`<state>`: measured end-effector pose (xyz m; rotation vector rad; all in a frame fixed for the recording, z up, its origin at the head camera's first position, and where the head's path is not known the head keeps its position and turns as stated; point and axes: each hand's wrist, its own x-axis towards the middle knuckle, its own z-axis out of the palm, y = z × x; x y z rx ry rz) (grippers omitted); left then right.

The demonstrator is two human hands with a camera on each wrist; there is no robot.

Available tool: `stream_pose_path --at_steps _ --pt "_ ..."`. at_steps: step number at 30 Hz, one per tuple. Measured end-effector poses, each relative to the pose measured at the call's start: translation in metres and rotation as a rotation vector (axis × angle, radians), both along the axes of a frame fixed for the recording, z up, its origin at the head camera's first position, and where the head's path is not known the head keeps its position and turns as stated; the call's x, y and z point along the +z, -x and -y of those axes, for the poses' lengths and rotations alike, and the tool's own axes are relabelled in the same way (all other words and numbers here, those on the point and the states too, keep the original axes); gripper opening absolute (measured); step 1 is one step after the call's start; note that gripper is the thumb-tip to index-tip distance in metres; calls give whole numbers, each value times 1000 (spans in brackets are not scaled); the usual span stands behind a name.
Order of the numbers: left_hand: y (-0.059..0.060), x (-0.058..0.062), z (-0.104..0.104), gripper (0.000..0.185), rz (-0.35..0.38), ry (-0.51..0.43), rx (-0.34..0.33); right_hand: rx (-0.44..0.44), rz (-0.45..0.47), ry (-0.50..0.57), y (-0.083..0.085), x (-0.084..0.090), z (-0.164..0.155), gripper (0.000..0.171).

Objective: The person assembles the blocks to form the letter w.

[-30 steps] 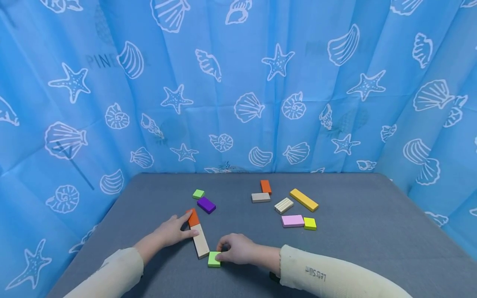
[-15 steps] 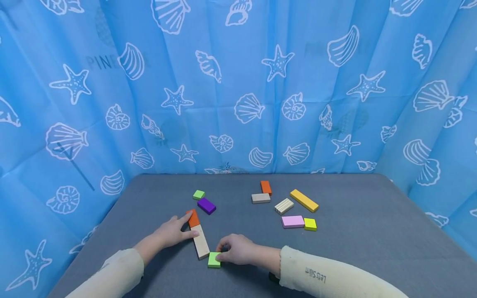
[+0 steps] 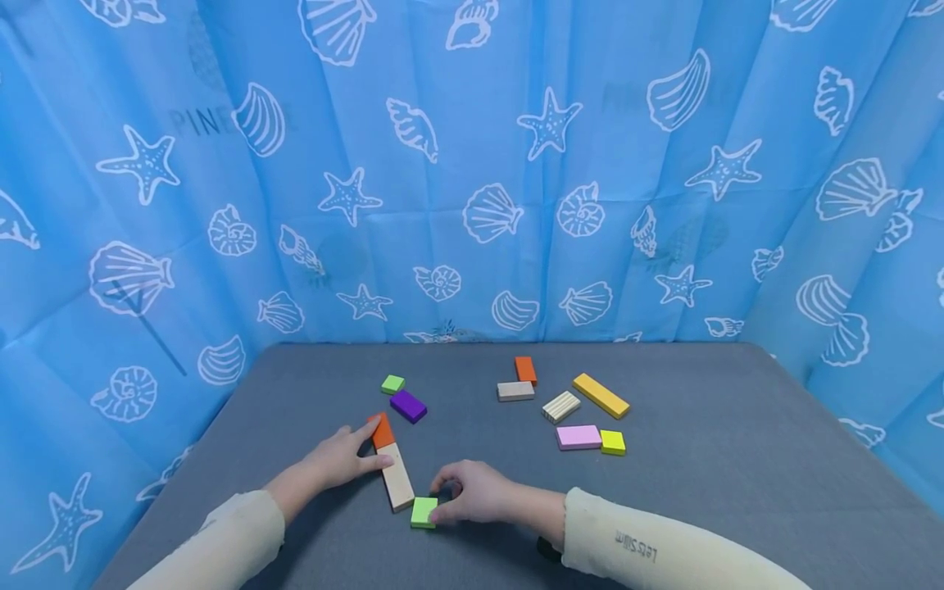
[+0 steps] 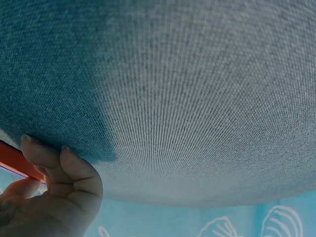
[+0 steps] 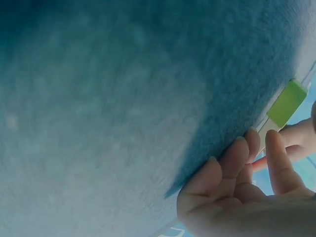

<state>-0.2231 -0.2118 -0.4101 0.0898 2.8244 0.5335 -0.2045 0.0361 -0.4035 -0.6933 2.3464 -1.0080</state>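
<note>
The green block (image 3: 424, 512) lies flat on the grey tabletop (image 3: 701, 475), just at the near end of the wooden block (image 3: 397, 478), with an orange block (image 3: 382, 431) at its far end. The right hand (image 3: 472, 493) pinches the green block's right edge with thumb and curled fingers. The left hand (image 3: 341, 459) rests flat, fingers straight, against the row. To seat it well, I'd slide it flush while bracing the row.
</note>
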Motion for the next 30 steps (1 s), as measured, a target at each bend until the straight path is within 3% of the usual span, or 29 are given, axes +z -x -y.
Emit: stream_pose_path --at_steps 5,11,23,30 --pt "0 0 -1 89 -1 1 2 57 -71 -32 -1 -1 0 28" --pt "1 0 -2 88 -3 7 3 75 -93 -28 1 -3 1 24" --pt "-2 3 -1 87 -6 -13 -8 77 -75 -37 2 -1 1 25" --pt "-2 4 -2 89 6 -3 7 32 7 37 3 3 -5 31"
